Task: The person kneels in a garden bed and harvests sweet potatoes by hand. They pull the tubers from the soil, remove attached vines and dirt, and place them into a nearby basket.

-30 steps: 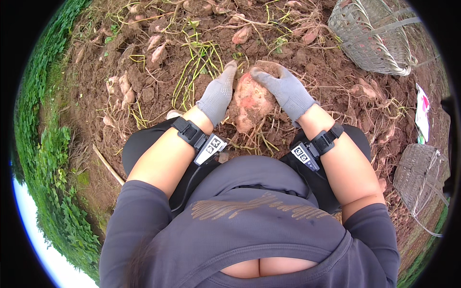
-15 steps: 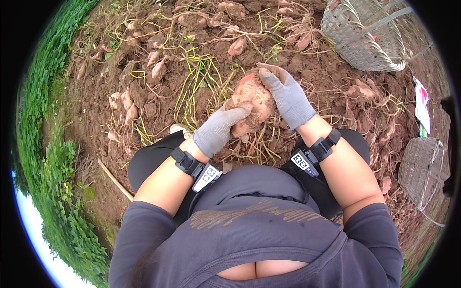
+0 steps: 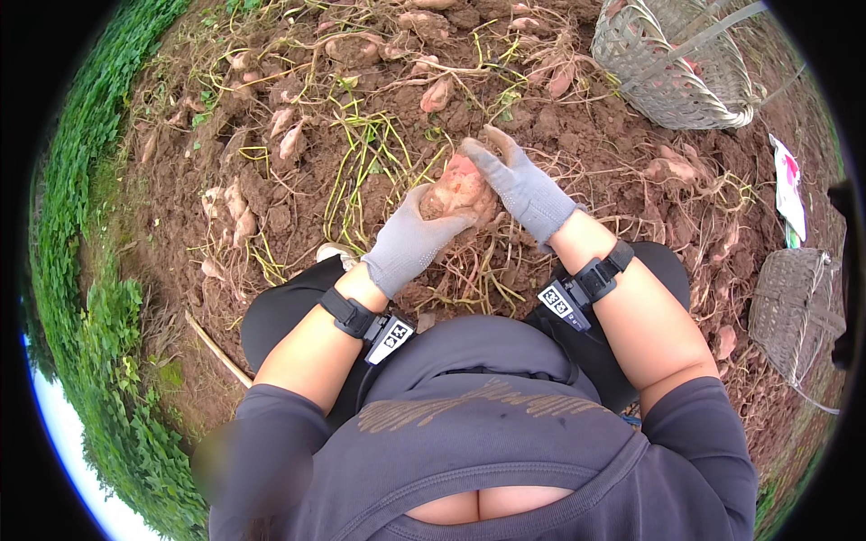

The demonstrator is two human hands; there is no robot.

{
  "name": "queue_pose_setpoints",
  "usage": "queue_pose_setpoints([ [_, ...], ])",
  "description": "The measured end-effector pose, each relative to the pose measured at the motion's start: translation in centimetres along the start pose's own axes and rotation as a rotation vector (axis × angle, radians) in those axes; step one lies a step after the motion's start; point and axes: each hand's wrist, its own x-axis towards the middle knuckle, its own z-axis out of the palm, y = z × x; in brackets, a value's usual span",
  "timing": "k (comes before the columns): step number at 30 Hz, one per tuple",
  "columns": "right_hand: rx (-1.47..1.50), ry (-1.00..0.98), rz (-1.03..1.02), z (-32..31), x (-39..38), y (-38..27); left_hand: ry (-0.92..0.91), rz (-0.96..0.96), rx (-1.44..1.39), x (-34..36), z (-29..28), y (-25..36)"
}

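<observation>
Two gloved hands, left hand [image 3: 410, 243] and right hand [image 3: 523, 187], grip one sweet potato [image 3: 458, 191]; white-pink packet [image 3: 787, 185] lies far right

Matt grey knit cloth on the left hand [image 3: 408, 245] and right hand [image 3: 526, 189]. Rough, soil-dusted pinkish skin on the sweet potato [image 3: 458, 191] between them. Crumbly, clodded red-brown soil [image 3: 586, 135] (strewn with stringy vines). Coarse woven wicker basket [image 3: 672, 63] at one o'clock, another wicker basket [image 3: 798, 311] at three.
</observation>
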Motion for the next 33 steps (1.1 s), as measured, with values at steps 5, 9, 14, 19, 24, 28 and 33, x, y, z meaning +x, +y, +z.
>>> queue_pose_setpoints([
  [5,0.047,-0.075,0.115,-0.3,-1.0,-0.3,-0.055,-0.035,-0.03,-0.6,0.5,0.4],
  [9,-0.1,0.174,0.036,-1.7,-0.1,0.1,-0.27,-0.128,-0.415,-0.9,-0.8,1.4],
  [14,0.393,0.104,0.162,-1.9,0.2,0.6,-0.02,0.177,0.418,-1.7,-0.9,2.7],
  [19,0.073,-0.238,0.036,-1.5,-0.1,1.2,0.023,0.145,0.47,-2.3,-0.1,2.9],
  [24,0.169,-0.114,-0.016,-1.0,-0.2,1.4,0.033,0.2,0.118,-1.1,0.4,1.0],
  [28,0.232,-0.013,-0.009,-0.7,-0.7,1.0,-0.001,0.208,0.013,-0.7,0.0,0.2],
  [33,0.25,-0.03,0.016,-0.9,-0.9,0.2,-0.027,0.217,-0.114,-0.8,-0.1,-0.2],
])
